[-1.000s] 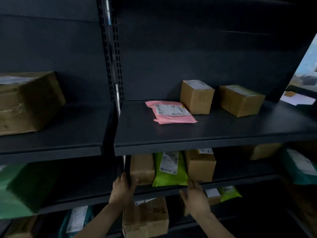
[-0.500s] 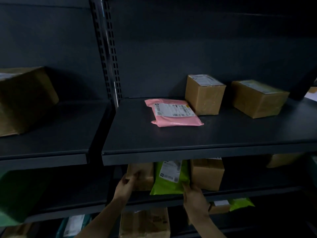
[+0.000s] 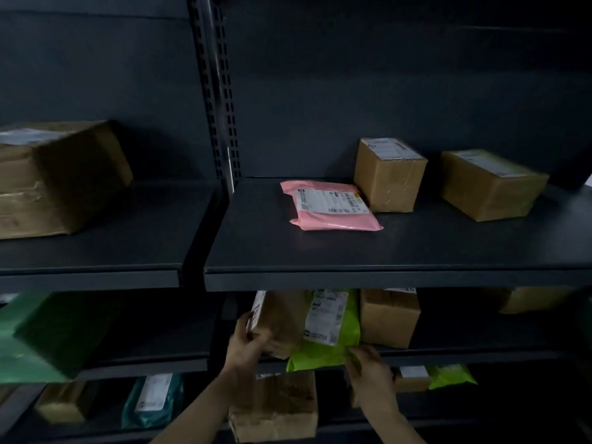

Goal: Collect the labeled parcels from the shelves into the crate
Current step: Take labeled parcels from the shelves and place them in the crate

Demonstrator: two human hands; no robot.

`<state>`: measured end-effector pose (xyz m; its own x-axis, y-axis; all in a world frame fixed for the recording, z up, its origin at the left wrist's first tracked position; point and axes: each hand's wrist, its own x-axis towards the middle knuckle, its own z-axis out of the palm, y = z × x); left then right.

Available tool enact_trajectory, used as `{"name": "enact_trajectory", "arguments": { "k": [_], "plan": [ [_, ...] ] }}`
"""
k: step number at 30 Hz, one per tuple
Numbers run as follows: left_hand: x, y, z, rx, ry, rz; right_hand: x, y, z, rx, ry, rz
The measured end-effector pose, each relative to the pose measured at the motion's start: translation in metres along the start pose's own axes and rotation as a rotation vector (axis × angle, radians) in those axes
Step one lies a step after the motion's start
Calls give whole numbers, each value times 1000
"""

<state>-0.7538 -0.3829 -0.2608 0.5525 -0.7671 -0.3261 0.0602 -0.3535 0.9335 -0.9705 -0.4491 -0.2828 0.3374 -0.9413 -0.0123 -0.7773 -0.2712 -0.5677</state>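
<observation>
**Middle shelf** [image 3: 455, 355], right bay.
- Brown box [image 3: 282, 322]: tilted, with a label on its left face. The left hand [image 3: 246, 344] gripped its lower left corner, fingers curled round it.
- Green bag [image 3: 333, 344]: label outward, leaning against the box's right side. The right hand [image 3: 368, 368] pinched its lower edge.

**Upper shelf** [image 3: 288, 251].
- Pink bag [image 3: 330, 208]: untouched.

**Crate:** not in view.

**Handling note:** draw the box and bag out together, low enough to clear the upper shelf's front lip. Support the box from beneath, as a one-corner hold looked weak. The limp bag would probably sag, so gather more of it.
</observation>
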Motion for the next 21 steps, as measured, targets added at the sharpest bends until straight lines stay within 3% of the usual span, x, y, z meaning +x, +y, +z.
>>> {"name": "enact_trajectory", "arguments": {
  "k": [10,21],
  "plan": [
    [-33,2,-15,424,222,80,-11,-11,-25,83,72,27],
    [-36,1,-18,580,271,112,-10,-11,-14,47,-20,46]
  ]
}}
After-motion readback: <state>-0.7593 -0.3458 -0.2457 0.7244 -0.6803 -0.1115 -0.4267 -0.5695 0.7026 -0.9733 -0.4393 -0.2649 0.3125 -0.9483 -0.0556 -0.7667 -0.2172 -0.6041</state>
